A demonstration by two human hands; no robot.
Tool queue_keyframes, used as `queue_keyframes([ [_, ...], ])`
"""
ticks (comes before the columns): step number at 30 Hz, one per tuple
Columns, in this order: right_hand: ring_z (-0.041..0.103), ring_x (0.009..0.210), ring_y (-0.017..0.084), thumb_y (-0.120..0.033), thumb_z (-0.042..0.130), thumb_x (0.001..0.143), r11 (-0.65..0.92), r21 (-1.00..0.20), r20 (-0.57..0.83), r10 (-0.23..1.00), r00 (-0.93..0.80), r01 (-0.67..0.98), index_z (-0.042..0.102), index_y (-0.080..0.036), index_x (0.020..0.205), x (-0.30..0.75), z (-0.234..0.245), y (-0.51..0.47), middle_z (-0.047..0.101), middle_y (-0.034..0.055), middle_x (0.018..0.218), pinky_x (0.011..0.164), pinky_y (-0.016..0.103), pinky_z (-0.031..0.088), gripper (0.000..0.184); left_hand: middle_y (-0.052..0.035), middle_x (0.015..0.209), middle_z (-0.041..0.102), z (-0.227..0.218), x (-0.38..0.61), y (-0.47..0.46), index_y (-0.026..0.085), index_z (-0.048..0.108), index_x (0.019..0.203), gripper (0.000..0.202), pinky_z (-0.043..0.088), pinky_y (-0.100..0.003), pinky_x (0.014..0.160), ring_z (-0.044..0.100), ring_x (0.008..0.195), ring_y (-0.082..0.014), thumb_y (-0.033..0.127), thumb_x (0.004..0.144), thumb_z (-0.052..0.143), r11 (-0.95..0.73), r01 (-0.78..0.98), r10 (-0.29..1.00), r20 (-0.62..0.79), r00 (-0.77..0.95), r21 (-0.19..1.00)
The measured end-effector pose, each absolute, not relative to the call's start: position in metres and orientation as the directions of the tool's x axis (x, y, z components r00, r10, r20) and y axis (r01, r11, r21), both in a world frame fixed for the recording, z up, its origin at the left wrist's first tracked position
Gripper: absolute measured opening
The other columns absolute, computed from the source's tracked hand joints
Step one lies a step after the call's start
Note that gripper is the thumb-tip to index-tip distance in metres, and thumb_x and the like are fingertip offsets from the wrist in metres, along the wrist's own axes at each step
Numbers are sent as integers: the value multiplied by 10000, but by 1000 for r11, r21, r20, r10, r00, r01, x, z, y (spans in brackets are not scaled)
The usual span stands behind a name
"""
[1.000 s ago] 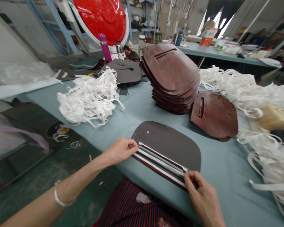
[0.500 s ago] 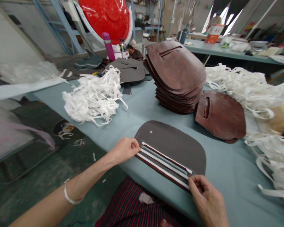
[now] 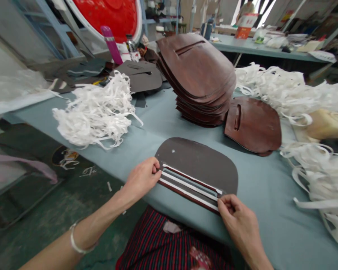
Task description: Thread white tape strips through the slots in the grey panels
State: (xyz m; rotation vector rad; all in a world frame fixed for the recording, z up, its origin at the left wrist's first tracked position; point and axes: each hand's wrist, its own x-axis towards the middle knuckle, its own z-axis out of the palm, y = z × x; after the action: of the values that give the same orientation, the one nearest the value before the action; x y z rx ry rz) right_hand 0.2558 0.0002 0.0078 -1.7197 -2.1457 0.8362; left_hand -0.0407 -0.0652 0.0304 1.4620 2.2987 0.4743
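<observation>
A dark leather piece (image 3: 198,159) lies on the grey surface (image 3: 163,123). Its white strips (image 3: 188,186) run lengthwise between both hands. The left hand (image 3: 142,178) pinches one end and the right hand (image 3: 236,219) pinches the other, each equally close.

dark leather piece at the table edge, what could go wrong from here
The dark leather piece lies right at the table edge, pinched at each end by the left hand and right hand. An uneven pull could skew its white strips. It could also slide off toward the lap.
</observation>
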Motion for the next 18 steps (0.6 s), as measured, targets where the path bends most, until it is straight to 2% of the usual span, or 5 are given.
queue_keyframes([
  [3, 514, 536, 132, -399, 473, 812, 120, -583, -158, 953, -257, 804, 555, -227, 673, 253, 13, 0, 549, -36, 559, 550, 236, 321, 236, -22, 866, 633, 29, -27, -74, 195, 565, 888, 89, 363, -339, 746, 562, 842, -210, 185, 880, 477, 207, 947, 964, 113, -240, 246],
  [6, 494, 526, 118, -321, 491, 800, 119, -566, -158, 956, -249, 816, 553, -223, 669, 252, 16, 0, 530, -50, 546, 542, 228, 292, 175, -53, 914, 643, 26, -19, -83, 182, 590, 960, 157, 358, -377, 754, 557, 867, -244, 145, 897, 452, 95, 993, 973, 202, -107, 69],
  [11, 488, 527, 108, -263, 515, 781, 126, -565, -139, 959, -245, 815, 539, -213, 661, 252, 18, 0, 530, -55, 539, 543, 218, 275, 133, -115, 1150, 608, 19, -14, -98, 146, 538, 1237, 424, 381, -399, 800, 536, 1026, -279, 27, 844, 436, -20, 999, 985, 169, 27, -43],
  [14, 493, 527, 104, -249, 519, 773, 108, -577, -153, 959, -237, 809, 543, -212, 660, 251, 19, 0, 538, -57, 539, 540, 213, 272, 122, -124, 1231, 570, 16, -8, -105, 216, 398, 1398, 590, 389, -422, 810, 510, 1088, -308, 3, 847, 404, -38, 991, 992, 117, 53, -125],
  [18, 486, 521, 101, -234, 522, 763, 121, -539, -127, 966, -223, 833, 541, -210, 655, 249, 19, -1, 529, -60, 528, 544, 212, 266, 113, -157, 1320, 501, 17, 3, -111, 288, 319, 1438, 640, 393, -465, 839, 483, 1146, -340, 13, 865, 392, -17, 976, 997, 64, 32, -219],
])
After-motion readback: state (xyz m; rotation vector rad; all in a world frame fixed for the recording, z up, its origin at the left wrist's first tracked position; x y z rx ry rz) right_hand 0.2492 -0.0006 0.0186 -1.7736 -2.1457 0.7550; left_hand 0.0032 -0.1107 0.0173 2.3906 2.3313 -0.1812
